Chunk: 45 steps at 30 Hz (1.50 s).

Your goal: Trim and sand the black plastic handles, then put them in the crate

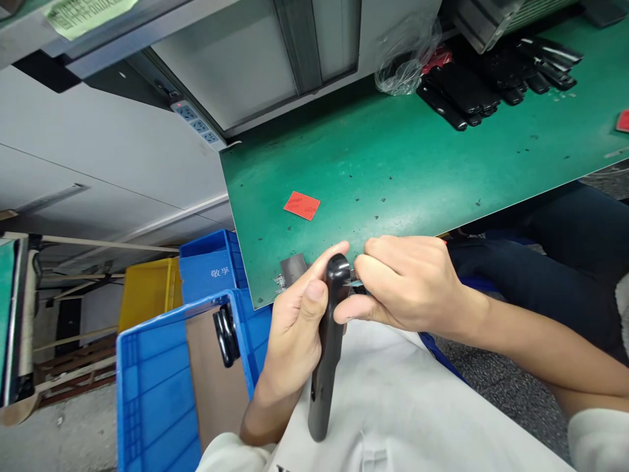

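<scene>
Work on the black part (328, 367), gripped over the lap by the left hand's (297, 314) closed fingers, looks unfinished, the right hand's (413, 282) curled fingers seemingly pinching a thin strip (354, 284) at its top, with black pieces (226, 335) in the bin (128, 393) and others (457, 88) on the desk (417, 170).

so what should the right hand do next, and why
Probably a short, light stroke of the right hand along the black part's upper end: the left hand grips that part, and the closed right hand is right beside its upper end, with a thin piece, too small to identify, showing between them.
</scene>
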Tool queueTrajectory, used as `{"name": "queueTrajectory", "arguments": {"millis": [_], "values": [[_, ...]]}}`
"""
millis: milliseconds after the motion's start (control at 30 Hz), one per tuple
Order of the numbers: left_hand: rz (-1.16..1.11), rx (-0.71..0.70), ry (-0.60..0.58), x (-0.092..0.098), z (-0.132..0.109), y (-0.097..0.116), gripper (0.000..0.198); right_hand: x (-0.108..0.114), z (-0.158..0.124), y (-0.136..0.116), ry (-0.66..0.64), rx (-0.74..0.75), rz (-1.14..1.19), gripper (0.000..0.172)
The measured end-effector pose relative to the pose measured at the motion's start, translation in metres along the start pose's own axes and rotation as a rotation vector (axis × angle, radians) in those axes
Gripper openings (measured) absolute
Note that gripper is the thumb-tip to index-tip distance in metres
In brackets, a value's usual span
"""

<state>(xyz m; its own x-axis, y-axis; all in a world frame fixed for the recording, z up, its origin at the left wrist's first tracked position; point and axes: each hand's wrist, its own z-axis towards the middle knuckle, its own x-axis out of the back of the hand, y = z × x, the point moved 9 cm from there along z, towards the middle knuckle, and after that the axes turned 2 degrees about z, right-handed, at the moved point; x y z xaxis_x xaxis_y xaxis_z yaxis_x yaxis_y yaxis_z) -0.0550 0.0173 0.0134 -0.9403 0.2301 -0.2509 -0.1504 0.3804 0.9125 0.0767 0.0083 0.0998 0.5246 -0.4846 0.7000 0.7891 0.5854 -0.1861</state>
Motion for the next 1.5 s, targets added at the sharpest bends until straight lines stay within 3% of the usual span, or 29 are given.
{"name": "queueTrajectory", "arguments": {"millis": [100, 367, 600, 1000, 1500], "values": [[-0.024, 0.05, -0.042, -0.003, 0.001, -0.003, 0.044, -0.002, -0.002, -0.001, -0.002, -0.007, 0.004, 0.065], [-0.008, 0.047, -0.008, -0.007, 0.006, 0.001, 0.039, -0.009, -0.009, -0.005, -0.012, -0.019, 0.044, 0.064], [0.076, -0.07, 0.058, -0.004, 0.011, 0.013, 0.039, -0.012, -0.016, -0.014, -0.014, 0.0, 0.066, 0.062], [-0.046, -0.038, 0.099, -0.004, 0.011, 0.011, 0.042, -0.022, -0.032, -0.035, -0.056, 0.022, 0.155, 0.063], [-0.078, -0.011, 0.123, -0.003, 0.011, 0.003, 0.046, -0.022, -0.041, -0.039, -0.065, -0.006, 0.124, 0.061]]}}
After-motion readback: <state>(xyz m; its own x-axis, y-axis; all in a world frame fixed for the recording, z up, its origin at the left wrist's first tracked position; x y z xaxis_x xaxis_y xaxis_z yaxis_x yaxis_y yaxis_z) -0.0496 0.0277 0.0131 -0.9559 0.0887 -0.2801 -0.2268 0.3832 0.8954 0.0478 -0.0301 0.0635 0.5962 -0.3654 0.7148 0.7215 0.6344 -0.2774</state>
